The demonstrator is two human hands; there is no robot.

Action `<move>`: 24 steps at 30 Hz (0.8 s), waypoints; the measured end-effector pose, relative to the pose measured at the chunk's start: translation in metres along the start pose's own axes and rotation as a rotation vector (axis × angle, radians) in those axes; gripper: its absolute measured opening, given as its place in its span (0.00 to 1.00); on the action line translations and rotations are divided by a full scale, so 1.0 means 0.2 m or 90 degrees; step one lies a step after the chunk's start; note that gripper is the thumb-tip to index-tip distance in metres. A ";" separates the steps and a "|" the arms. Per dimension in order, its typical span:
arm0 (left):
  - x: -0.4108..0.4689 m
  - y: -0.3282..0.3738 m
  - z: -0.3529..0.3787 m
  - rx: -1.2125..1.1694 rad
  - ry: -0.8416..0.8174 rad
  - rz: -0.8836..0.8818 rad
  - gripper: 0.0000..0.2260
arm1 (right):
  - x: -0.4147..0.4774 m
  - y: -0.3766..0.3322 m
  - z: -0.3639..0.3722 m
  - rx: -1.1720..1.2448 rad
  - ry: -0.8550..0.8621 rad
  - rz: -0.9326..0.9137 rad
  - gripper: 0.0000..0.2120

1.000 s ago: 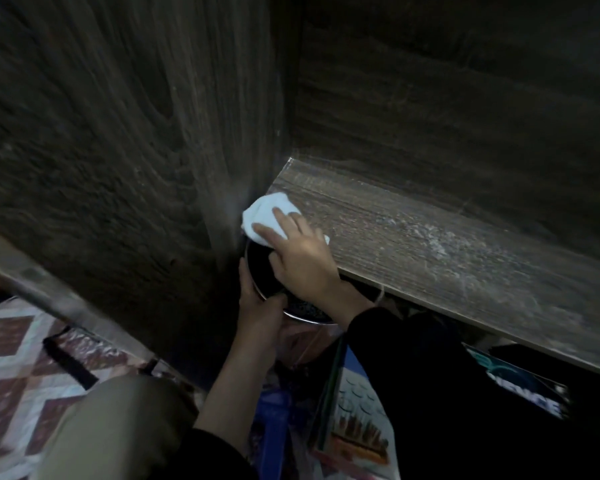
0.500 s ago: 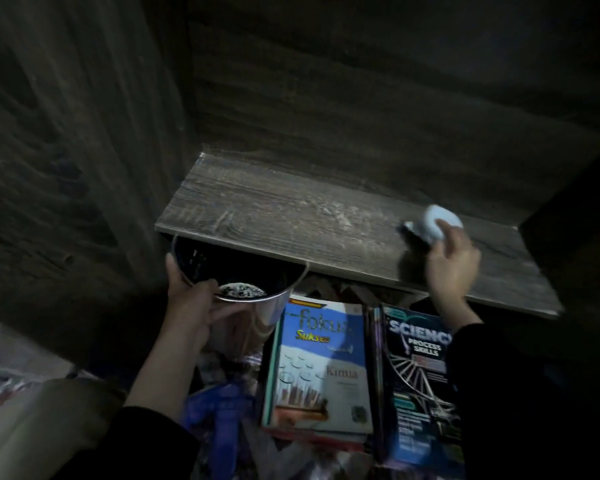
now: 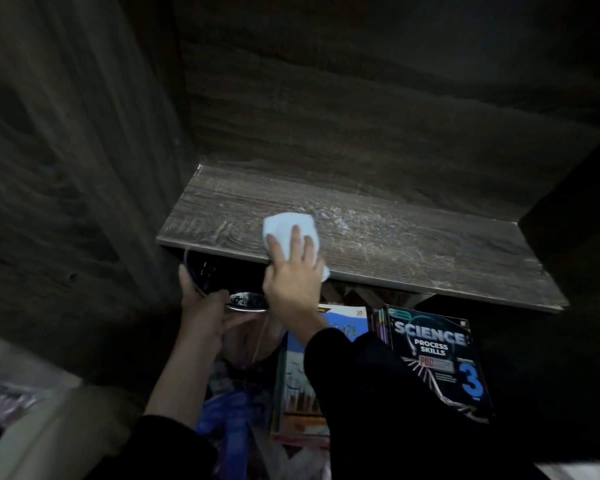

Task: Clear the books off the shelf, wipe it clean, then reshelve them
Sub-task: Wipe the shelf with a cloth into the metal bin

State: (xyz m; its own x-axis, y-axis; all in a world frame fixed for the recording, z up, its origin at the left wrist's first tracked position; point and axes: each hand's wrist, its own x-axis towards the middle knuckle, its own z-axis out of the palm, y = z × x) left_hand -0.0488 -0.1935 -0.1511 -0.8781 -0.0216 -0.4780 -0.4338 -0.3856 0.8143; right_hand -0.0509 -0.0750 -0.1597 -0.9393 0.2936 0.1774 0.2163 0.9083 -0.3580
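Observation:
A dark wooden shelf board (image 3: 413,244) runs across the middle of the view, bare of books and streaked with pale dust. My right hand (image 3: 293,275) presses a white cloth (image 3: 284,228) flat on the board near its front edge, left of centre. Just below that edge, my left hand (image 3: 201,313) grips the rim of a metal bucket (image 3: 246,303) with dark debris inside. Two books lie on the floor under the shelf: a black "Science Process Skills" book (image 3: 433,355) and a blue-and-white one (image 3: 298,372), partly hidden by my right sleeve.
The cabinet's dark side panel (image 3: 66,168) rises on the left and its back panel (image 3: 361,116) stands behind the board. A blue object (image 3: 229,427) lies on the floor between my arms. A patterned floor covering (image 3: 4,400) shows at lower left.
My right hand swept the cloth from the left corner to the right part of the board, then back to left of centre. My left hand kept the bucket under the shelf edge.

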 end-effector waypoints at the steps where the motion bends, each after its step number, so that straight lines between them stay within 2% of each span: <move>1: 0.00 0.00 0.01 0.011 0.000 0.002 0.38 | -0.01 -0.05 0.02 0.006 -0.030 -0.039 0.28; 4: 0.01 0.00 0.00 0.034 0.007 0.002 0.39 | -0.01 -0.11 0.04 0.040 -0.068 -0.160 0.30; 6: 0.02 0.00 -0.01 0.023 0.002 0.001 0.40 | 0.03 -0.08 0.04 0.096 -0.062 -0.179 0.29; 9: 0.02 0.00 -0.01 0.013 -0.010 0.016 0.39 | 0.09 -0.04 0.00 0.285 -0.088 -0.156 0.22; 11: 0.03 0.00 -0.01 0.014 -0.007 0.025 0.38 | 0.13 -0.01 -0.09 0.460 -0.109 -0.095 0.20; 13: 0.05 0.00 -0.01 0.017 -0.004 0.025 0.38 | 0.17 0.10 -0.19 0.557 -0.039 -0.019 0.18; 16: 0.05 -0.01 0.00 0.034 0.008 0.038 0.36 | 0.19 0.48 -0.31 0.404 0.220 0.034 0.20; 18: 0.03 -0.01 0.02 0.039 0.018 0.043 0.35 | 0.18 0.78 -0.42 0.278 0.311 0.134 0.21; 21: 0.01 -0.01 0.04 0.036 0.019 0.034 0.35 | 0.09 1.19 -0.61 0.107 0.317 0.353 0.22; 24: 0.01 0.00 0.05 0.043 0.012 0.039 0.35 | 0.02 1.39 -0.72 0.039 0.212 0.516 0.27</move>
State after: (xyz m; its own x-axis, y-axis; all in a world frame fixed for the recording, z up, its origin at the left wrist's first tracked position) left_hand -0.0519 -0.1844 -0.1497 -0.8993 -0.0612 -0.4330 -0.3932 -0.3203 0.8619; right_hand 0.0444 0.2216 -0.1270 -0.3747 0.9215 0.1022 0.7589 0.3681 -0.5373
